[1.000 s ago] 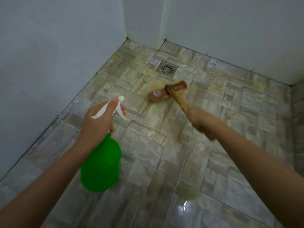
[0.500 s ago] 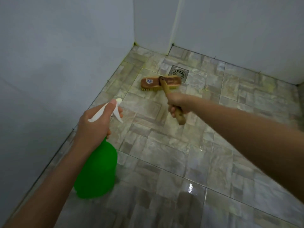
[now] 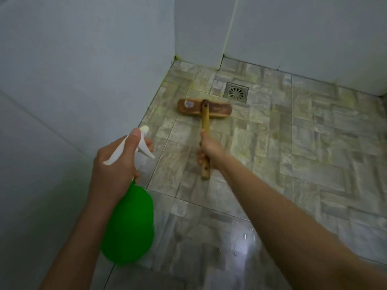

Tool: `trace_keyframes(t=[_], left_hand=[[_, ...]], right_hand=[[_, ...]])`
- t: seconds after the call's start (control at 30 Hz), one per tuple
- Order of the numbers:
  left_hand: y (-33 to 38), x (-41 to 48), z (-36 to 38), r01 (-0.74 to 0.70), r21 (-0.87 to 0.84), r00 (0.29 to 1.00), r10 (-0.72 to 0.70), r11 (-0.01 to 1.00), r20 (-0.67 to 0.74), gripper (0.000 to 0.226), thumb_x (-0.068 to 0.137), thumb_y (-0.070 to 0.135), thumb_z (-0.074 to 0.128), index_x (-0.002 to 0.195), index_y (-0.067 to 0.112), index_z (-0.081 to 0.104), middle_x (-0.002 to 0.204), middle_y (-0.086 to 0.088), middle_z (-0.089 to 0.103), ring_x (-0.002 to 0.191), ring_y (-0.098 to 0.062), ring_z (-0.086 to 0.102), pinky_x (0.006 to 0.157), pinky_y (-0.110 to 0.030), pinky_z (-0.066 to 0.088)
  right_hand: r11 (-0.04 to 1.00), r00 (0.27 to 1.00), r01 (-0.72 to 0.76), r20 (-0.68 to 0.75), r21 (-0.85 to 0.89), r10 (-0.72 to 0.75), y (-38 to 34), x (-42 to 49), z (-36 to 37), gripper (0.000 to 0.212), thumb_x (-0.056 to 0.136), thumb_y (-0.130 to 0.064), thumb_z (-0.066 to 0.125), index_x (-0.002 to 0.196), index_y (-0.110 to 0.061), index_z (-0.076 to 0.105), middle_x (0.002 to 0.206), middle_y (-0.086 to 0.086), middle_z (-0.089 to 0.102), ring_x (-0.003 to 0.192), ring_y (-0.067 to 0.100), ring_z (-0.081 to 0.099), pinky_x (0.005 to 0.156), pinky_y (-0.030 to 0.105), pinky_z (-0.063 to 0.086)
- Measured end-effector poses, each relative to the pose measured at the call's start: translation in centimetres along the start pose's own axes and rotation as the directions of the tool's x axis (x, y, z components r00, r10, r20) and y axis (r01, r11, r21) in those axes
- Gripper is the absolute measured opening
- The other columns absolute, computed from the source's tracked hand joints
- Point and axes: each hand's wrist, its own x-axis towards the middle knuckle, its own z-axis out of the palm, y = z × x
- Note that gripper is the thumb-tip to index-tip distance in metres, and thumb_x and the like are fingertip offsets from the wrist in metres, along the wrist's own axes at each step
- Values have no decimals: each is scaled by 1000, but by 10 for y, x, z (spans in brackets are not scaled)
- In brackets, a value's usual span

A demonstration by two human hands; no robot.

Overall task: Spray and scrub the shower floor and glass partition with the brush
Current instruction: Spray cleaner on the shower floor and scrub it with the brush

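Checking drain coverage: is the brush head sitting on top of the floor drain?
No, the brush head lies on the tiles beside the floor drain, whose grate shows fully.

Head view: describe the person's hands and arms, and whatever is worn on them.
The left hand and right hand are both bare: no gloves, and no rings or watch in view. The left forearm and right forearm are bare too, with no sleeves, bands or markings showing down to the picture's lower edge.

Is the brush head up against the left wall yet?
Apart. The head view shows a strip of bare floor tile between the brush head and the left wall.
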Motion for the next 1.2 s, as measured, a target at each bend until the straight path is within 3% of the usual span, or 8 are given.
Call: trace_keyframes(t=[0.27,0.47,0.67,0.77,0.83,0.93,1.07,1.2], left_hand=[[3,3,13,-5,-48,1000,6,999,30,39,103,47,47,76,47,75,82,6,77,41,-10,49,53,-29,48],[-1,5,15,9,-52,1000,-8,999,14,35,102,48,47,87,39,77,83,10,78,40,-10,49,55,-29,46],[-4,8,15,35,-73,999,-35,997,10,32,102,47,48,87,38,76,88,10,79,39,-10,47,54,-28,45],[-3,8,20,43,-44,999,-43,998,6,31,101,47,50,84,40,75,86,9,78,43,-13,51,50,-25,45],[-2,8,20,43,-34,999,-44,998,-2,34,101,49,50,81,39,76,83,8,78,45,-13,53,47,-25,46],[0,9,19,48,-54,999,-49,997,-14,35,101,49,50,79,40,76,83,8,78,44,-12,53,48,-26,46],[-2,9,16,70,-67,997,-71,995,-23,35,101,49,50,87,33,78,83,3,78,44,-12,53,45,-26,46],[-2,10,11,76,-24,996,-77,997,-35,39,100,49,49,86,28,79,54,2,64,40,-6,52,49,-26,47]], right_hand=[[994,998,-60,30,88,57,33,4,-18,46,99,-53,31,76,-15,40,54,2,37,36,13,36,37,23,34],[999,999,5,-36,-46,-7,-48,64,-65,47,99,-52,31,71,-15,37,53,2,36,26,10,33,33,17,30],[983,995,-56,75,-174,70,25,4,-77,47,96,-57,36,77,-14,40,52,0,34,34,10,32,37,20,32],[941,987,-6,151,-338,60,0,8,-69,48,96,-58,35,84,-12,42,55,1,35,34,10,32,36,18,32],[863,991,111,121,-493,-58,-32,22,-60,49,98,-54,33,88,-8,48,60,5,44,39,14,39,38,21,36],[611,965,180,17,-771,-262,-52,26,-53,46,103,-43,29,91,-4,51,71,10,53,50,21,49,43,26,37],[480,987,132,69,-868,-147,-35,-17,-54,45,103,-40,27,80,-7,48,72,9,52,53,21,50,44,28,39],[230,934,343,306,-911,-182,-40,-7,-7,47,102,-48,25,92,-8,48,74,6,50,59,20,49,52,30,39]])
